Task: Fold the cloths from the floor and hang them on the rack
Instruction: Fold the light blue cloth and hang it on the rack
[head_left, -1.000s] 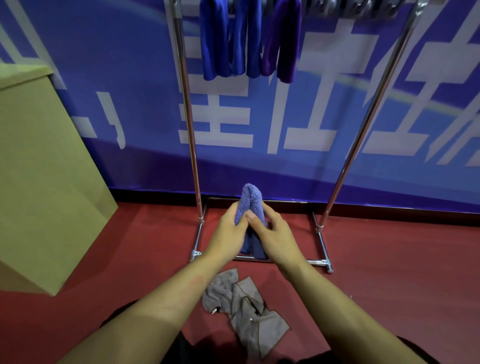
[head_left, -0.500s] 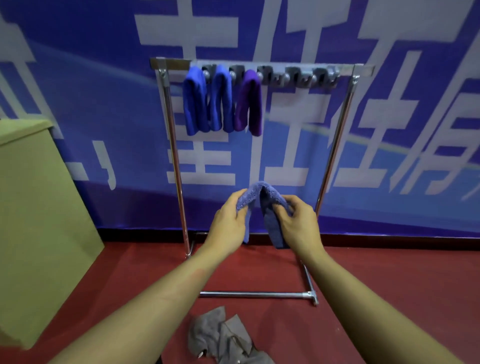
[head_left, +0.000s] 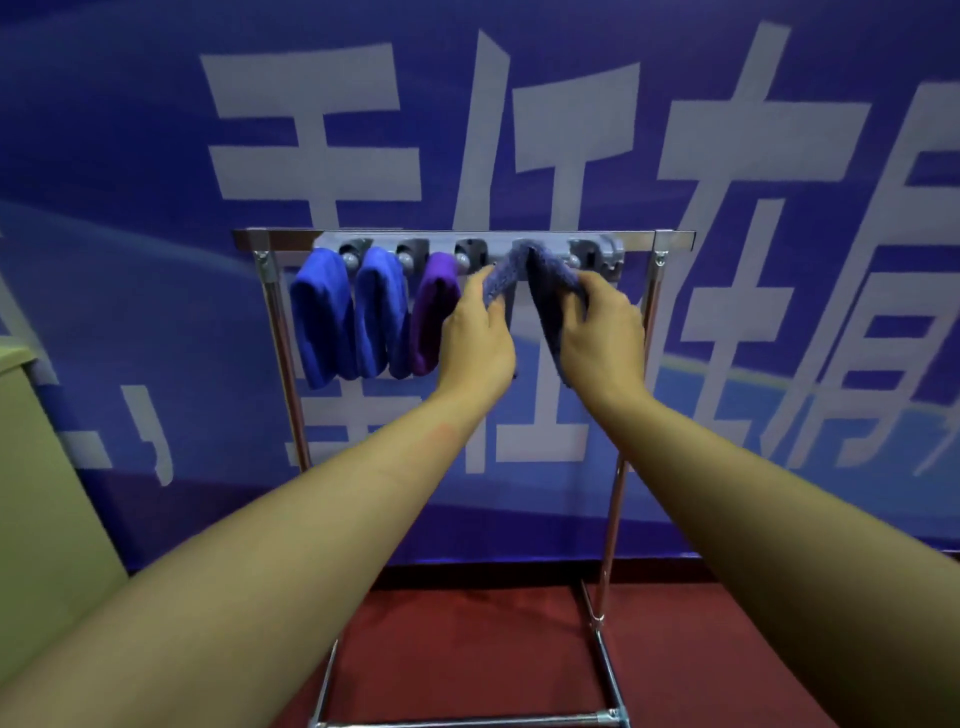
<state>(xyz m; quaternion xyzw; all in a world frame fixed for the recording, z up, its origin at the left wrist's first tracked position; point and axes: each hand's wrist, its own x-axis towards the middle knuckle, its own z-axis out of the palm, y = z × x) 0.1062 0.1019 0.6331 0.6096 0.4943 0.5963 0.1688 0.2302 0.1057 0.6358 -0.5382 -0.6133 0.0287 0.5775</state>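
Cloth (head_left: 540, 280) in both hands, seemingly at rack (head_left: 467, 240).

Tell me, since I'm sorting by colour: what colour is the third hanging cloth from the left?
Purple, seen in the head view, beside two blue cloths.

A single wide-angle head view looks forward and slightly down from the person's own eye line, squarely facing the rack (head_left: 467, 240) and the blue banner (head_left: 156, 130) behind it. Both forearms reach away from the lens. The rack stands close, seemingly within arm's reach; edges bend from lens distortion.
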